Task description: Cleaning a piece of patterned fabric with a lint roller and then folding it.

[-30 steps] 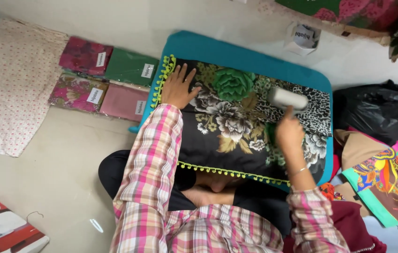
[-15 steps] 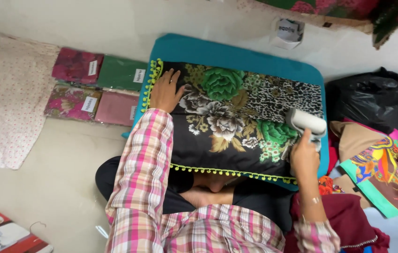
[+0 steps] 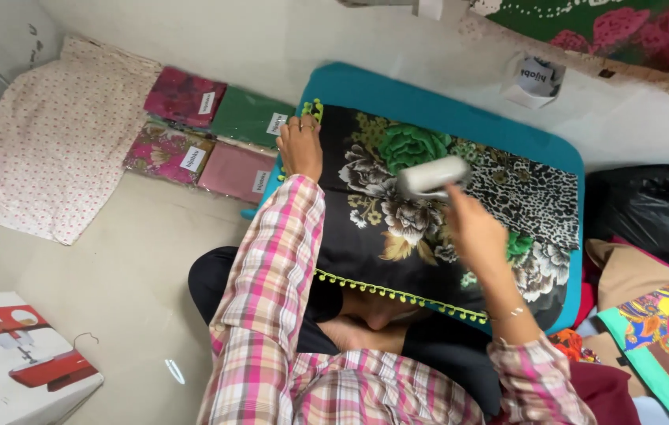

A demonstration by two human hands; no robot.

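I see the black floral cloth (image 3: 429,228) spread over a teal padded board (image 3: 444,110) in front of my crossed legs, its yellow-green pom-pom trim (image 3: 397,295) along the near edge. My right hand (image 3: 472,232) is clenched around the handle of a white lint roller (image 3: 433,177) held over the middle of the cloth. My left hand (image 3: 300,145) lies flat and released, pinning the cloth's far left corner. To the left on the floor sit four flat fabric packs (image 3: 212,138), magenta, green and pink, each with a small white label. A white box with a red machine pictured (image 3: 15,358) lies at lower left. Half a second ago the roller was at the cloth's right edge; it has since moved to the centre.
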